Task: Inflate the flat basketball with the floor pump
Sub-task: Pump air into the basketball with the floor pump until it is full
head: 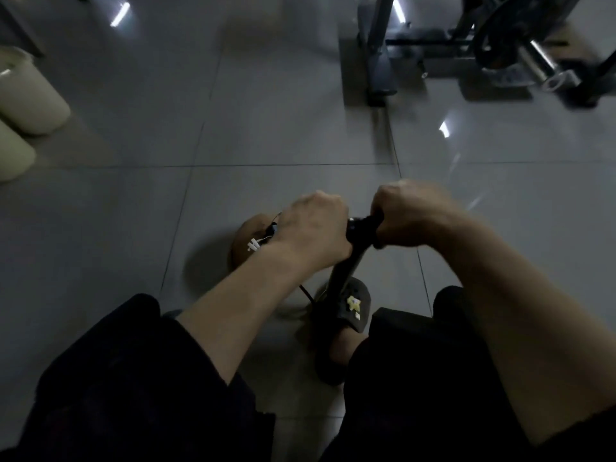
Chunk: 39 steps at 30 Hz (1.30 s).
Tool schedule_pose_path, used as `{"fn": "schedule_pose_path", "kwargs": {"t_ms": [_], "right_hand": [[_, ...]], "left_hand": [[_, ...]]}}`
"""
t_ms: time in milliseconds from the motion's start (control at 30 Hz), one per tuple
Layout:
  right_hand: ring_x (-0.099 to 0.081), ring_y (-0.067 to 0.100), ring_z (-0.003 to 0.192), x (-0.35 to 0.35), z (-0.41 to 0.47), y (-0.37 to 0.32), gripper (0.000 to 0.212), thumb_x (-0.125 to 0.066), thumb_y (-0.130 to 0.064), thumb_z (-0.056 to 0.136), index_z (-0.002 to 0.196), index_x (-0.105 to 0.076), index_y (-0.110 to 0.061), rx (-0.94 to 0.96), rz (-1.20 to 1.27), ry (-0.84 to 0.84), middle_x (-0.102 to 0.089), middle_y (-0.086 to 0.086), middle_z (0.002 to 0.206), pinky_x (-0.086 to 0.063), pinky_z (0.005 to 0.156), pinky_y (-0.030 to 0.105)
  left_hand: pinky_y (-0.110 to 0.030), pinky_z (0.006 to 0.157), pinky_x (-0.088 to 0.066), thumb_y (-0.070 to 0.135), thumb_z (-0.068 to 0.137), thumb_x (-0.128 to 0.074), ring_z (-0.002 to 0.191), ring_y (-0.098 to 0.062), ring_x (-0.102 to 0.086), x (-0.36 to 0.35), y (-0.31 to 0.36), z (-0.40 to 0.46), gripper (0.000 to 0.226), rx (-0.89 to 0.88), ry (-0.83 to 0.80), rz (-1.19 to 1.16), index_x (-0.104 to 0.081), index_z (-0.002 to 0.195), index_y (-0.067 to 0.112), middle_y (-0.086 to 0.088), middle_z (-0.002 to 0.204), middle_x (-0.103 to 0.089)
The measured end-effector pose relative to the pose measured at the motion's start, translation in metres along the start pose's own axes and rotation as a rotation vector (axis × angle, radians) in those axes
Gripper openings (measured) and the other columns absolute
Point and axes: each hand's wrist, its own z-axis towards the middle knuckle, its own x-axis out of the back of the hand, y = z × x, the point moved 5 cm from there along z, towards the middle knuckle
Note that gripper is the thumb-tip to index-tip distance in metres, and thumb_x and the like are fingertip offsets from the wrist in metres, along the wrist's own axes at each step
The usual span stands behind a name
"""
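The black floor pump [343, 275] stands between my knees, its barrel slanting down to a foot in a dark slipper [353, 305]. My left hand [313, 228] and my right hand [410, 215] are each closed around one end of the pump's T-handle [361, 226]. The brown basketball [248, 240] lies on the floor just beyond my left hand, mostly hidden by it. A thin black hose [306, 292] runs from the pump toward the ball, with a small black connector [274, 228] and white tag on the ball's top.
Grey glossy tiles [266, 128] cover the floor. A weight rack with a barbell and plate [506, 38] stands at the back right. Two cream cylindrical containers [30, 98] sit at the left edge. My black shorts fill the bottom of the view.
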Motion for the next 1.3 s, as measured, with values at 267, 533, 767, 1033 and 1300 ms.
{"fn": "schedule_pose_path", "kwargs": {"t_ms": [267, 533, 767, 1033, 1300], "right_hand": [[-0.044, 0.018, 0.052, -0.09, 0.033, -0.009, 0.027, -0.062, -0.022, 0.081, 0.06, -0.045, -0.016, 0.074, 0.001, -0.191, -0.05, 0.004, 0.063, -0.045, 0.056, 0.031], [-0.047, 0.027, 0.064, -0.171, 0.075, 0.015, 0.029, -0.057, -0.021, 0.082, 0.06, -0.039, -0.016, 0.002, 0.118, -0.273, -0.039, 0.002, 0.06, -0.038, 0.057, 0.032], [-0.057, 0.03, 0.08, -0.192, 0.072, 0.021, 0.013, -0.06, -0.024, 0.083, 0.081, -0.052, -0.014, -0.031, 0.12, -0.296, -0.061, 0.013, 0.092, -0.044, 0.065, 0.033], [-0.063, 0.031, 0.094, -0.168, 0.034, -0.006, 0.023, -0.058, -0.03, 0.085, 0.1, -0.061, -0.013, 0.012, 0.155, -0.225, -0.065, 0.012, 0.103, -0.042, 0.067, 0.03], [-0.043, 0.018, 0.047, -0.057, -0.004, 0.013, 0.031, -0.054, -0.037, 0.082, 0.069, -0.062, -0.011, 0.044, 0.894, -0.168, -0.051, 0.004, 0.054, -0.034, 0.053, 0.035]], "left_hand": [[-0.029, 0.061, -0.038, 0.025, 0.083, -0.056, 0.086, -0.03, -0.062, -0.082, -0.01, -0.001, 0.019, 0.039, -0.111, 0.001, -0.063, 0.094, 0.01, -0.011, 0.093, -0.064], [-0.03, 0.062, -0.037, 0.024, 0.086, -0.053, 0.087, -0.03, -0.062, -0.165, -0.021, 0.032, 0.02, -0.034, -0.172, -0.004, -0.063, 0.097, 0.011, -0.01, 0.094, -0.065], [-0.032, 0.065, -0.042, 0.026, 0.087, -0.052, 0.087, -0.03, -0.062, -0.188, -0.016, 0.032, 0.021, -0.065, -0.178, -0.013, -0.063, 0.097, 0.011, -0.011, 0.095, -0.066], [-0.029, 0.059, -0.034, 0.028, 0.084, -0.05, 0.085, -0.027, -0.06, -0.134, -0.02, -0.016, 0.015, -0.072, -0.059, -0.02, -0.048, 0.095, 0.018, -0.004, 0.094, -0.059], [-0.025, 0.051, -0.024, 0.034, 0.085, -0.035, 0.057, -0.021, -0.051, -0.042, 0.008, -0.014, 0.033, -0.215, 0.438, -0.146, -0.054, 0.066, 0.015, -0.004, 0.066, -0.055]]}}
